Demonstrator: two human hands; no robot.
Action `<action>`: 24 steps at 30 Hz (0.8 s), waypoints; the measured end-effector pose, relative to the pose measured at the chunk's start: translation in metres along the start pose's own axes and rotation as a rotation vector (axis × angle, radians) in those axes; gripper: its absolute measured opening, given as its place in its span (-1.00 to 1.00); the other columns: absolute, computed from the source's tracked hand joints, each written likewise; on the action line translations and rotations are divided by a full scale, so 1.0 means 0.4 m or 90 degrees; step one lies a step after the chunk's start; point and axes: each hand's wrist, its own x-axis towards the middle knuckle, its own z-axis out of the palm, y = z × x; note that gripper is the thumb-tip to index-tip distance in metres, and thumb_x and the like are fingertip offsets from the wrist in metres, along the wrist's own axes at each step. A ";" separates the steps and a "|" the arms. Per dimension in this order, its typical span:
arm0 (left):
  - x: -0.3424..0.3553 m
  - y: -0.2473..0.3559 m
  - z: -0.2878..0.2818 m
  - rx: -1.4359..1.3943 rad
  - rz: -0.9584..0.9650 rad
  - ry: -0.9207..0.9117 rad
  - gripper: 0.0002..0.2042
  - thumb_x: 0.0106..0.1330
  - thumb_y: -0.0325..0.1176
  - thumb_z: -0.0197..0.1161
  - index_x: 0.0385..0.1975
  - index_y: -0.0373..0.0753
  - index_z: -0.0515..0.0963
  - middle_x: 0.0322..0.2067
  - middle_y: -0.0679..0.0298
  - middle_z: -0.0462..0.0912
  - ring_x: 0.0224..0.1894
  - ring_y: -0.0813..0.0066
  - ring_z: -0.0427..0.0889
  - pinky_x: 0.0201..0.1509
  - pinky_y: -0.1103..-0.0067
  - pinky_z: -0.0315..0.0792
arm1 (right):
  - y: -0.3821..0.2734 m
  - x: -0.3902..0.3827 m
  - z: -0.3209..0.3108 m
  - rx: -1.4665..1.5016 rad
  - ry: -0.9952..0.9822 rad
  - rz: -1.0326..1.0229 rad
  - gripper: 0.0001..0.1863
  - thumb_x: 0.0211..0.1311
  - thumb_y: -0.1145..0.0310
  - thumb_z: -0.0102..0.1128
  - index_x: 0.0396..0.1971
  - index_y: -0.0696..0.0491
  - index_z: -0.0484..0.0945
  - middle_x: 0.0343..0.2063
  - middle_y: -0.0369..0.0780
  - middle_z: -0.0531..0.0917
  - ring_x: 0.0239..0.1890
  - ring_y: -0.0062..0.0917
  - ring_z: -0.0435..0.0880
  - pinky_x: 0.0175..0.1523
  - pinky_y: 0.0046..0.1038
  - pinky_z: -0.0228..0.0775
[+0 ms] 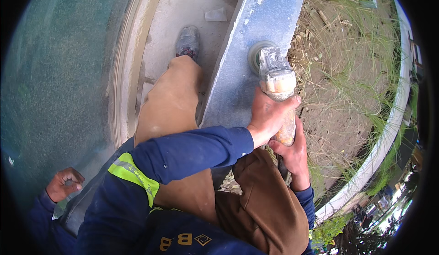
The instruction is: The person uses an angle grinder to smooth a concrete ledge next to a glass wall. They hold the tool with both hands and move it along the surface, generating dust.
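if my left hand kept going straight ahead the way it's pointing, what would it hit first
Your left hand grips the dusty grinder and points up along it. Going straight on, it would first meet the grinder's disc, then the grey stone slab beneath, though depth is uncertain.

Your angle grinder (276, 83) lies disc-down on the slanted stone slab (256, 40), which runs between your legs. Your left grip (270, 115) sits ahead on its body; your right grip (292, 154) sits behind. Concrete floor (183, 8) lies left of the slab, dry grass (347, 58) right. Another person's hand (64, 184) is at far lower left.
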 end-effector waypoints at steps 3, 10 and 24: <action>0.005 -0.016 0.006 -0.009 -0.011 -0.010 -0.49 0.19 -0.45 0.46 0.07 -0.32 0.32 -0.11 0.22 0.57 -0.13 0.47 0.60 -0.04 0.43 0.55 | -0.004 -0.017 0.004 0.035 0.041 0.031 -0.03 -0.06 0.46 0.48 0.41 0.17 0.17 0.12 -0.09 0.57 0.15 -0.40 0.58 0.27 -0.33 0.43; 0.002 -0.020 0.015 -0.001 0.069 0.079 -0.66 0.22 -0.42 0.47 -0.07 -0.26 0.49 -0.25 0.33 0.61 -0.24 0.58 0.61 -0.15 0.50 0.55 | -0.018 -0.002 0.006 0.002 0.008 0.010 -0.01 -0.05 0.44 0.48 0.42 0.16 0.15 0.14 -0.09 0.56 0.16 -0.38 0.57 0.28 -0.32 0.41; -0.006 -0.025 0.012 -0.012 0.026 0.025 -0.50 0.22 -0.44 0.44 0.06 -0.28 0.29 -0.10 0.24 0.53 -0.10 0.50 0.57 -0.01 0.46 0.54 | -0.008 -0.013 -0.002 -0.021 0.016 0.020 -0.01 -0.06 0.41 0.51 0.42 0.16 0.18 0.13 -0.08 0.56 0.18 -0.37 0.57 0.30 -0.31 0.39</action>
